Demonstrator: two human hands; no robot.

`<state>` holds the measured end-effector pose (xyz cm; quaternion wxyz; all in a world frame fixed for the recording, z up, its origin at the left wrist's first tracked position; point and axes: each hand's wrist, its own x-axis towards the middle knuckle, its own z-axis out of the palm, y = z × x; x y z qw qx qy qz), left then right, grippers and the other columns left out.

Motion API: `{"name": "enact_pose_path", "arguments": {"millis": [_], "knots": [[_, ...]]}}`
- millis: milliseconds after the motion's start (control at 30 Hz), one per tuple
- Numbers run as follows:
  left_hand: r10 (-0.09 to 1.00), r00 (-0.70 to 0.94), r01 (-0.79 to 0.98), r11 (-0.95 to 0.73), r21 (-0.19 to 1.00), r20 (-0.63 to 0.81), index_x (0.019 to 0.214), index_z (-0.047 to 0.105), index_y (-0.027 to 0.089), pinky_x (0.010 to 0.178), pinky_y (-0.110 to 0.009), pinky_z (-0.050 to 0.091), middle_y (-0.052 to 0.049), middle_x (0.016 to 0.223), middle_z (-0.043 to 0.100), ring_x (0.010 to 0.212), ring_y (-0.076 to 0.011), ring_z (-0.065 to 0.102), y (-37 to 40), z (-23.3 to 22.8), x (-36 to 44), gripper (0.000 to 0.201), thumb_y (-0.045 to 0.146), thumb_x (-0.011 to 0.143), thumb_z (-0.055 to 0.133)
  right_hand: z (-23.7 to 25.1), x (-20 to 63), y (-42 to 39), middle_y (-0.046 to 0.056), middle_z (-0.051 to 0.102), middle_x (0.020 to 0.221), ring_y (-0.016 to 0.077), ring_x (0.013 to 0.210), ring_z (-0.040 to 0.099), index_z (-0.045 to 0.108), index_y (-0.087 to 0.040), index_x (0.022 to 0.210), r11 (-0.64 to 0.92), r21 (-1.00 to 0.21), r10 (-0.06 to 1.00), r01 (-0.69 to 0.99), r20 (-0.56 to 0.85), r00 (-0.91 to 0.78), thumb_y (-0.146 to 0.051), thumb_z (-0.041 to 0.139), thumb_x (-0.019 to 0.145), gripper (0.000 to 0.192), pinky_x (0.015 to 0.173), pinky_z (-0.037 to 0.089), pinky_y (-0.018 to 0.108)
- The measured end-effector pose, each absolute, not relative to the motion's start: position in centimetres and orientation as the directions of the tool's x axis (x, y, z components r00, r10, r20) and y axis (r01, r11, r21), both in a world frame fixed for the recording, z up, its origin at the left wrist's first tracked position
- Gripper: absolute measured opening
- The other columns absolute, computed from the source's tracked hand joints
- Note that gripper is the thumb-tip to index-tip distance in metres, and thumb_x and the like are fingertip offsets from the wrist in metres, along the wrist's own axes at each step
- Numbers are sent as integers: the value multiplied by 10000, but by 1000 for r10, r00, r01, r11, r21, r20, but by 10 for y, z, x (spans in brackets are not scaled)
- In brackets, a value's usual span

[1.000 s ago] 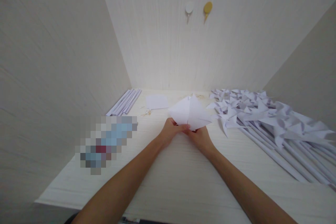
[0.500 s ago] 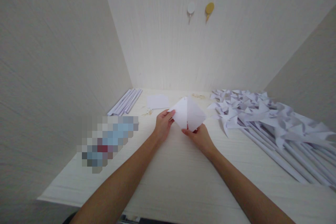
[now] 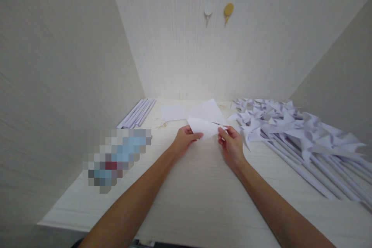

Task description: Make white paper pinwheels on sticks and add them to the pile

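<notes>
A white sheet of paper point(image 3: 207, 111) is raised a little above the middle of the table, its near flap lifted apart from the rest along a slit. My left hand point(image 3: 186, 139) pinches the flap's left side, thumb on top. At the right, my right hand point(image 3: 231, 143) is closed on the flap's pointed corner between thumb and fingers. Behind my left hand lies a flat white paper point(image 3: 173, 112), with several small toothpick-like sticks point(image 3: 162, 124) in front of it.
Many white paper pinwheels point(image 3: 279, 124) on rolled paper sticks point(image 3: 308, 170) are heaped along the right. Rolled paper tubes point(image 3: 137, 114) lie at the back left, near a pixelated blue item point(image 3: 122, 159). Two hooks, white point(image 3: 208, 9) and yellow point(image 3: 228, 9), hang on the back wall.
The paper has turned from a diamond pose, and its near flap now stands apart. My right hand has moved from the bottom corner to the right corner.
</notes>
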<state>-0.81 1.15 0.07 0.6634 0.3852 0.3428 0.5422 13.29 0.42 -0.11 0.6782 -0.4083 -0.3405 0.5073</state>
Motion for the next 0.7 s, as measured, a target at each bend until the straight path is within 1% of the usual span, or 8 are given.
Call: {"name": "enact_pose_path", "arguments": {"millis": [67,133,267,367,500,633,700], "knots": [[976,216,-454,137,880,-41,750,682,117,700,-279,437,-51,709,691,663,-139,606,9,0,-6,335,182,439,787,0,133,4,-96,420,438,30,392,341,466,-184,591,160,-892,965,-423,51,258,-336,748,484,339,362,243,154],[980,196,-468,128,874,-39,758,685,113,749,-308,438,-68,750,699,706,-161,617,7,0,-3,325,195,459,781,-1,131,4,-98,415,422,30,378,333,453,-186,581,148,-896,969,-418,47,242,-366,746,495,354,357,235,157],[995,93,-515,75,854,-31,714,685,120,744,-318,446,-63,731,699,694,-166,618,5,0,3,271,212,473,770,-5,125,0,-64,437,412,41,369,347,467,-172,521,72,-950,995,-304,48,86,-489,675,570,383,355,232,180],[998,47,-541,52,839,-31,676,682,121,723,-307,451,-49,693,693,651,-151,608,4,0,4,231,207,476,761,-7,122,-3,-46,444,408,54,369,360,508,-163,524,81,-979,997,-185,83,-4,-558,608,609,416,366,242,200],[999,16,-572,42,819,-40,631,674,116,697,-297,446,-41,637,676,626,-145,594,5,0,4,203,199,465,755,-4,120,-4,-56,445,428,59,374,355,531,-169,583,126,-988,988,-91,133,-73,-537,623,586,380,376,254,212],[999,-14,-604,24,796,-41,655,673,116,688,-271,435,-35,658,674,657,-134,591,7,0,3,219,195,470,760,1,121,-6,-57,482,499,67,423,396,530,-181,644,157,-985,973,-75,167,-156,-444,700,514,339,395,280,206],[999,-17,-615,19,789,-38,661,669,122,668,-256,431,-23,665,671,651,-122,584,7,1,4,224,187,468,764,1,121,-6,-53,484,502,70,423,397,527,-182,652,149,-988,973,-51,156,-170,-462,676,550,333,394,282,207]]}}
